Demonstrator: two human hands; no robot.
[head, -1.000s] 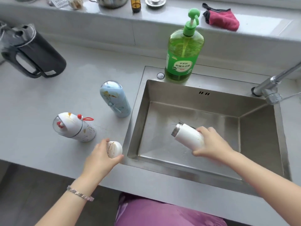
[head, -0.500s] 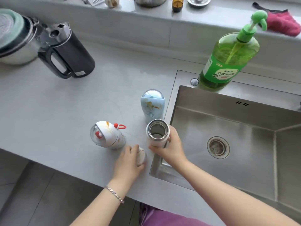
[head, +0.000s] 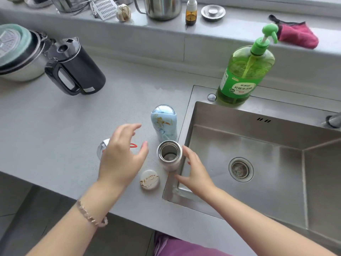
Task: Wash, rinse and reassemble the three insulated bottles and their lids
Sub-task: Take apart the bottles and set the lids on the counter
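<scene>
Counter [head: 55, 135]: was grey matte stone; ran wide to the left
Sink [head: 239, 115]: brushed steel, was set into the counter at right; round drain [head: 240, 169] lay in its bottom
Ledge [head: 147, 39]: grey sill rose behind the counter
Floor [head: 27, 209]: dark grey tiles showed below the counter's front edge
Light: soft, even; pale glare lay on the ledge

The only text I can read is on the green label [head: 239, 86] of the clear green plastic pump bottle [head: 247, 67], far right: 柠檬洗洁精. Its smaller lines blur for me. The white sticker [head: 88, 89] on the black plastic kettle [head: 77, 71], far left, is too small to read.
</scene>
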